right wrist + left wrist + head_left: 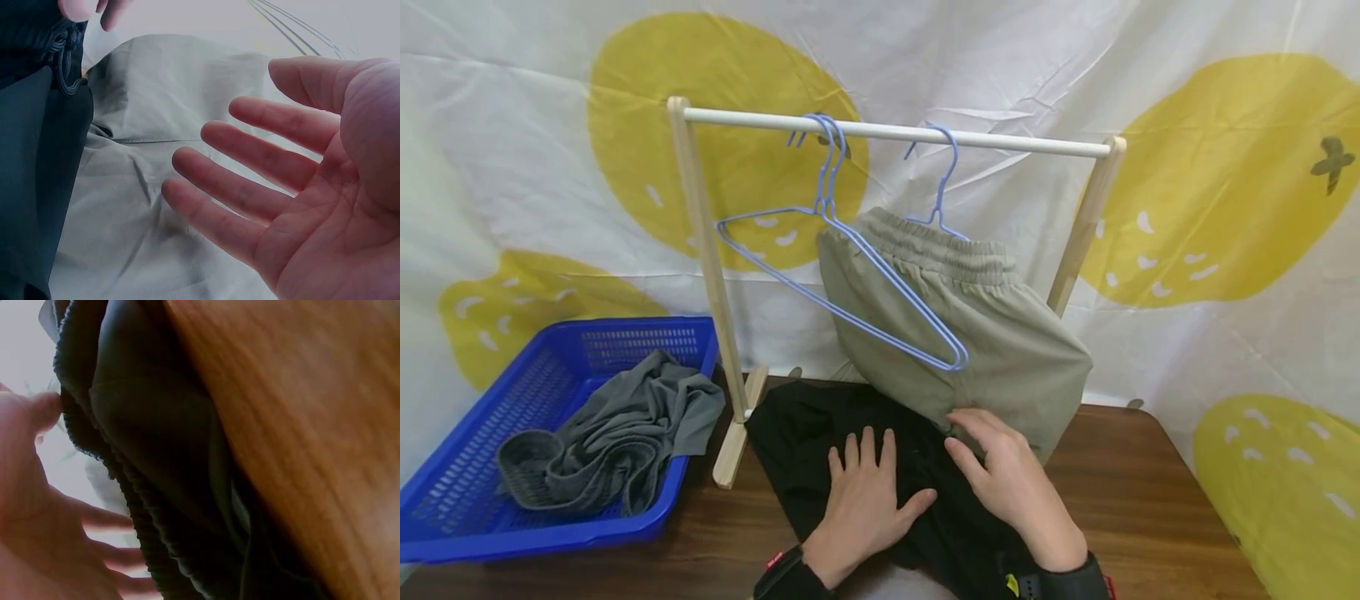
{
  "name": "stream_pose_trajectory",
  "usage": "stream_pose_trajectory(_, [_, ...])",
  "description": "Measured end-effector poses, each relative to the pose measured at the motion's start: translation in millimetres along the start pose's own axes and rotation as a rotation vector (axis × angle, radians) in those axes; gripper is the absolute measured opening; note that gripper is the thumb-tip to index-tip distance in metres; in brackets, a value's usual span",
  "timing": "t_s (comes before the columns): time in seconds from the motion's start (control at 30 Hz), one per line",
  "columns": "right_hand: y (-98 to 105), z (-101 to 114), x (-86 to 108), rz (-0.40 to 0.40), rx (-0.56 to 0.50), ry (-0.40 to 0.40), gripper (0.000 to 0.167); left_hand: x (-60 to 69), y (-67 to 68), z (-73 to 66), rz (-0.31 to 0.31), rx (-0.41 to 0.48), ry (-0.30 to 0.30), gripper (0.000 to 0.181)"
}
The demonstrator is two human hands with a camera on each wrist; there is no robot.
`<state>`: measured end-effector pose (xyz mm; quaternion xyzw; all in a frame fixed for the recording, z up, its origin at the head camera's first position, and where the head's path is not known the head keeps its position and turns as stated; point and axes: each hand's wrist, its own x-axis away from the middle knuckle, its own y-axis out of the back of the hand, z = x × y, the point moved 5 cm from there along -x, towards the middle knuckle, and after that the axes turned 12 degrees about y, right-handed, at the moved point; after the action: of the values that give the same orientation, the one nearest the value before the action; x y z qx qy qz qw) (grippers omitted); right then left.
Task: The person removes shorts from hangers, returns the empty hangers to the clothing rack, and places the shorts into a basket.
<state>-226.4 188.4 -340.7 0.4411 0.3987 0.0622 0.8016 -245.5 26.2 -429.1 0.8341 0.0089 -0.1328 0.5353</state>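
Note:
Black shorts point(801, 417) with a gathered elastic waistband lie on the table below a hanging rack; a drawstring shows in the right wrist view. My left hand point(865, 504) is over them with fingers spread, and in its wrist view the fingertips are at the waistband. Khaki shorts point(917, 308) with an elastic waist hang from a blue hanger point(953, 158). Near their lower edge is my right hand point(1011, 479), its fingers loosely extended; the right wrist view shows nothing gripped in the palm. Whether its fingertips touch the khaki cloth, I cannot tell.
Two bare blue hangers point(824, 202) hang on the white rail point(745, 119), overlapping in front of the khaki shorts. Left of the wooden rack, a blue plastic basket point(497, 546) holds a crumpled grey garment point(625, 433). Behind everything is a lemon-patterned cloth point(1195, 350).

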Motion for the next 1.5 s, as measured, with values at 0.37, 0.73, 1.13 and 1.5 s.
stream_pose_trajectory(0.37, [-4, -2, 2.6, 0.026, -0.026, -0.037, 0.030, -9.6, -11.1, -3.3, 0.184, -0.144, 0.058, 0.116])
stream_pose_trajectory(0.73, [-6, 1, 0.9, -0.006, -0.029, 0.005, 0.027, -19.7, -14.6, -2.4, 0.299, -0.404, 0.129, 0.134])
stream_pose_trajectory(1.13, [-18, 2, -1.2, 0.051, -0.089, -0.023, 0.027, -31.6, -13.9, 6.5, 0.437, -0.347, 0.240, 0.134])
stream_pose_trajectory(1.5, [-23, -1, -2.0, 0.069, -0.099, -0.029, 0.027, -42.2, -10.1, 12.3, 0.518, -0.320, 0.296, 0.128])
